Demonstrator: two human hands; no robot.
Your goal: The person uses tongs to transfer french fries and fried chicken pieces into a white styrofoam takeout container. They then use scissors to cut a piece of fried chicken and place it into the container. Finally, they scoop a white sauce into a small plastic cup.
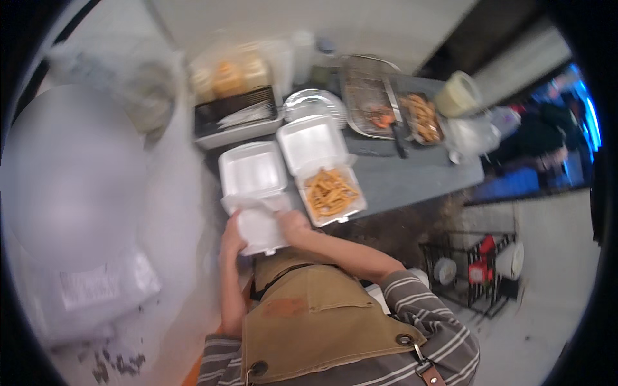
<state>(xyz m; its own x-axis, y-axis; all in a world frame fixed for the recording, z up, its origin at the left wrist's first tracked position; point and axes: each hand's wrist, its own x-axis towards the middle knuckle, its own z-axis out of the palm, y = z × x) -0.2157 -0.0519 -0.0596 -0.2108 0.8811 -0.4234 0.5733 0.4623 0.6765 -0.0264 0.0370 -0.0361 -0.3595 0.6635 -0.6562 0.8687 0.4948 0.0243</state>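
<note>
An open white foam takeout container lies before me at the table's front edge, its lid folded back. A white paper liner covers its lower half. My left hand grips the container's left rim, thumb on top. My right hand has curled fingers on the liner's right side; blur hides the fingertips. Just right of it, a second open foam container holds French fries on paper.
Squeeze bottles stand behind a black bin. Foil plates, a wire-rack tray with black-handled tongs, a tray of fried food and a tub line the grey table. A black metal rack stands lower right.
</note>
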